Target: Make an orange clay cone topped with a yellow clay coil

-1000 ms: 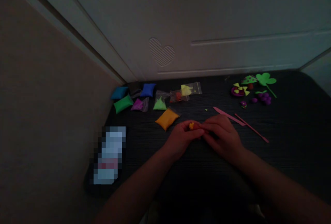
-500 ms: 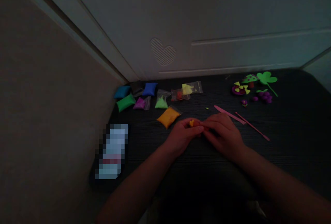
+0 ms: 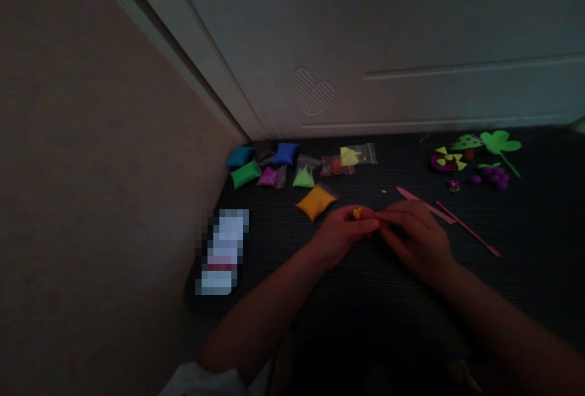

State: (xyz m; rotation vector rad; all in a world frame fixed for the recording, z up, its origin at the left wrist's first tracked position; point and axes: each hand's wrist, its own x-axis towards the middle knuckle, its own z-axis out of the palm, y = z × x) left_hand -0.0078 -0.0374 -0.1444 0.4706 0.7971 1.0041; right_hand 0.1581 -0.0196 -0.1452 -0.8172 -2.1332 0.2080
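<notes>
My left hand (image 3: pixel 340 234) and my right hand (image 3: pixel 415 234) meet fingertip to fingertip over the dark mat (image 3: pixel 525 280). Between them sits a small orange clay lump (image 3: pixel 357 213), pinched by the left thumb and fingers. The right hand's fingers are curled and pressed against the same lump. A full orange clay bag (image 3: pixel 315 202) lies just left of the left hand. Two pink modelling sticks (image 3: pixel 457 219) lie to the right of the right hand.
Several clay bags, blue (image 3: pixel 286 153), green (image 3: pixel 245 174), purple (image 3: pixel 269 176) and yellow (image 3: pixel 354 155), lie along the back left. Finished clay shapes (image 3: pixel 475 155) sit at the back right. A blurred-out flat object (image 3: pixel 222 251) lies at the mat's left edge. A white panel (image 3: pixel 411 49) rises behind.
The view has shifted, so everything sits further right in the picture. Both hands stay together on the orange lump with only slight finger movement.
</notes>
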